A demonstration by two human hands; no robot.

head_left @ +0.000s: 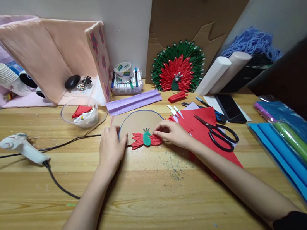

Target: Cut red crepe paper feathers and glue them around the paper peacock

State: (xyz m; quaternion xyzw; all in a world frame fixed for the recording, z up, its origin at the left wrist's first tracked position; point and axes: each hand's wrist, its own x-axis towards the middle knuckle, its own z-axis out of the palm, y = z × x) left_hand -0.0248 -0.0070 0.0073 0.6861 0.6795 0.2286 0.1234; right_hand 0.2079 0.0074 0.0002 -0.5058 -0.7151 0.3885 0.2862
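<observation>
Past the glue gun, the left hand pressed loose, ungrasping fingers on the cardboard disc's left edge, while the right hand pinched the red feathers of the paper peacock on the disc's near rim, scissors just beside

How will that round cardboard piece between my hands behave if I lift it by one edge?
The round cardboard piece will probably stay stiff and feel light: it lies flat and thin on the table. The red paper feathers may flop or slip off; whether they are glued is unclear.
</observation>
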